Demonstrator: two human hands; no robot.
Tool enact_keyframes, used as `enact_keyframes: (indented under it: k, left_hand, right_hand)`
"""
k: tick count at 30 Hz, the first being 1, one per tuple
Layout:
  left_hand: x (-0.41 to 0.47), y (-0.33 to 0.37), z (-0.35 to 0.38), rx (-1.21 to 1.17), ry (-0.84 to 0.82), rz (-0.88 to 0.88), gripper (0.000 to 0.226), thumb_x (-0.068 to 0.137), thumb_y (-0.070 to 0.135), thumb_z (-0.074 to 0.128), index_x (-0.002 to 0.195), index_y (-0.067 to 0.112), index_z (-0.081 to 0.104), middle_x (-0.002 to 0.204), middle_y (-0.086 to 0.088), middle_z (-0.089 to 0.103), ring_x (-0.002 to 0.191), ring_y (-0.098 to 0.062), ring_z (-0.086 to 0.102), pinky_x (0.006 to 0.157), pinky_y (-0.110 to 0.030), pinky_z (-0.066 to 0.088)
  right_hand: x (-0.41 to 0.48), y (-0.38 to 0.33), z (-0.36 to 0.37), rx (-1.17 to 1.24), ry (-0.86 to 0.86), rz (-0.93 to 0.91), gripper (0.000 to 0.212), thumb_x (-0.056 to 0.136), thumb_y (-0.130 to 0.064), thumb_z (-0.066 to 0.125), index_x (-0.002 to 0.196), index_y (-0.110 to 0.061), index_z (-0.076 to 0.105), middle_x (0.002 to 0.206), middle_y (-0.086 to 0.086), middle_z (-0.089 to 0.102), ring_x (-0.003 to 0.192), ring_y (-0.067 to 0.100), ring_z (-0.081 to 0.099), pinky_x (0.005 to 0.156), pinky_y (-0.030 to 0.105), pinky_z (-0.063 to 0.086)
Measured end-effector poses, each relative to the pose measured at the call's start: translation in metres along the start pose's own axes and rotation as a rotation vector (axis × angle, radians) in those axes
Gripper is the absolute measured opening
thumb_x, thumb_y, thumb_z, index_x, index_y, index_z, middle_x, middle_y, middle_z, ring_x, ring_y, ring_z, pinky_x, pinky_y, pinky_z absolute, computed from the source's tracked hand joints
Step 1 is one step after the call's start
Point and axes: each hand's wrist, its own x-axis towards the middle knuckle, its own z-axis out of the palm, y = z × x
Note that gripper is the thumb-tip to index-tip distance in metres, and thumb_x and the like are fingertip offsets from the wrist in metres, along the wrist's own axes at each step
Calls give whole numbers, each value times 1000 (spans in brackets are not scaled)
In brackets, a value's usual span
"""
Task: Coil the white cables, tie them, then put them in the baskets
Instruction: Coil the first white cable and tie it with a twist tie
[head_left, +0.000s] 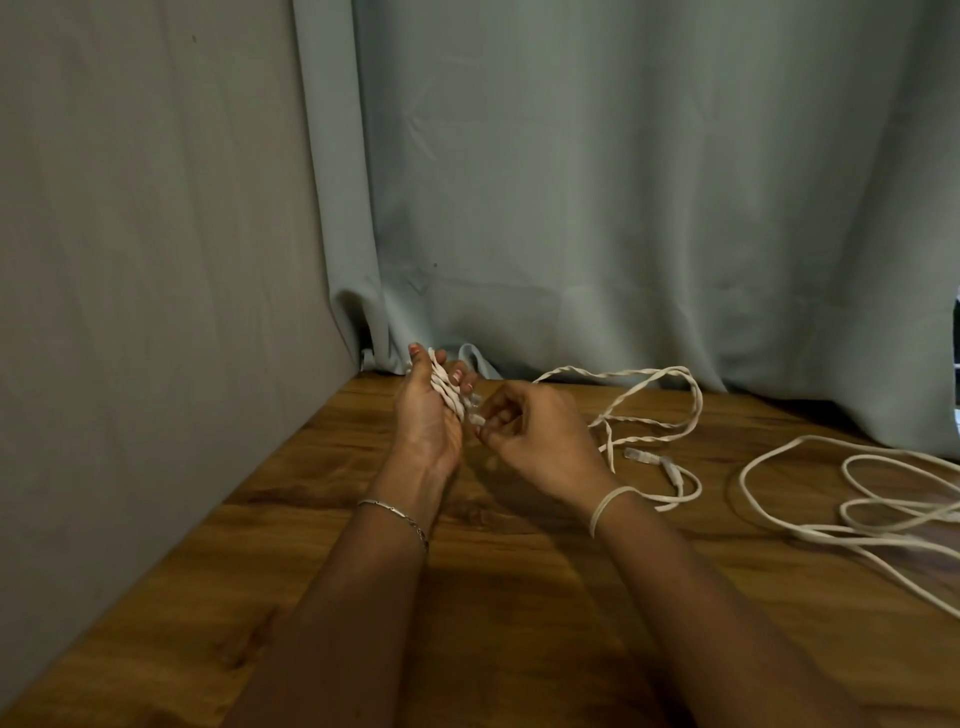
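My left hand (428, 415) is raised above the wooden table (322, 597), palm up, with several turns of a twisted white cable (448, 396) wound across its palm and fingers. My right hand (530, 436) is just beside it, fingers curled, pinching the cable near its plug end. The rest of that twisted cable (647, 387) trails right in a loop on the table, with clear plugs (644, 457) lying near it. A second, smooth white cable (852, 512) lies in loose loops at the right edge. A pale band (605, 506) circles my right wrist.
A grey wall (156, 260) borders the table on the left and a pale blue-green curtain (623, 182) hangs along the back edge. A thin bracelet (400, 514) is on my left wrist. No basket is in view.
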Motion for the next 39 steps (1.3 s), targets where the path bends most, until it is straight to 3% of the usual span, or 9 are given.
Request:
enact_keyframes:
  k: [5, 9, 12, 19, 23, 28, 31, 35, 39]
  left_hand:
    - [1, -2, -6, 45, -37, 2, 36, 102, 41, 36, 80, 16, 48, 56, 1, 46, 54, -12, 44, 57, -27, 40]
    - [-2, -7, 0, 203, -59, 41, 33, 103, 36, 38, 83, 13, 51, 60, -1, 53, 52, -11, 51, 57, -26, 44]
    - [-6, -9, 3, 359, -65, 94, 28, 103, 28, 41, 84, 12, 53, 61, -1, 56, 55, -10, 54, 61, -25, 46]
    - [-7, -9, -2, 508, -145, 149, 20, 101, 15, 46, 85, 11, 57, 72, -3, 60, 69, -14, 57, 68, -29, 49]
    - [-6, -7, -3, 476, -130, 133, 24, 101, 16, 46, 80, 13, 57, 66, 2, 62, 63, -11, 59, 63, -28, 49]
    - [1, 4, -5, 51, -1, -4, 23, 101, 16, 45, 79, 14, 52, 57, 1, 61, 50, -12, 61, 51, -23, 53]
    - [5, 8, -9, -13, 16, -27, 23, 101, 20, 45, 79, 15, 51, 58, 2, 58, 52, -12, 60, 51, -23, 52]
    - [1, -1, -9, 416, -116, 89, 26, 102, 22, 44, 80, 13, 53, 64, 0, 58, 57, -12, 57, 58, -28, 49]
    - [-1, -11, -9, 776, -247, 155, 33, 104, 31, 39, 102, 2, 55, 76, -4, 61, 70, -12, 61, 62, -22, 51]
  right_hand:
    - [-3, -4, -1, -140, 90, -169, 18, 89, -23, 66, 106, -20, 69, 95, -1, 72, 85, 15, 64, 71, 26, 50]
    - [-5, -4, -2, -232, 184, -244, 12, 90, -22, 62, 100, -19, 66, 92, 0, 70, 81, 20, 64, 67, 29, 47]
    - [-7, -5, -4, -252, 227, -277, 11, 89, -21, 62, 100, -18, 66, 90, 0, 69, 78, 18, 63, 64, 24, 42]
    - [-7, -7, -6, -327, 269, -319, 10, 85, -22, 66, 92, -16, 66, 78, 1, 68, 65, 19, 62, 57, 23, 37]
    - [-6, -6, -9, -339, 207, -349, 15, 85, -25, 66, 98, -17, 67, 78, 0, 68, 67, 19, 62, 58, 23, 37]
    - [-6, -7, -9, -372, 102, -396, 13, 86, -27, 61, 96, -20, 66, 82, -1, 68, 70, 18, 60, 60, 23, 36]
    - [-7, -7, -6, -363, 104, -407, 12, 86, -27, 61, 94, -20, 66, 82, -2, 68, 70, 16, 60, 61, 25, 43]
    - [-5, -4, -9, -315, 174, -380, 9, 85, -25, 64, 92, -19, 66, 77, -3, 66, 65, 14, 58, 59, 27, 42]
    - [-2, 4, -11, -276, 200, -288, 10, 86, -29, 62, 88, -19, 65, 78, -3, 66, 69, 17, 59, 62, 29, 43]
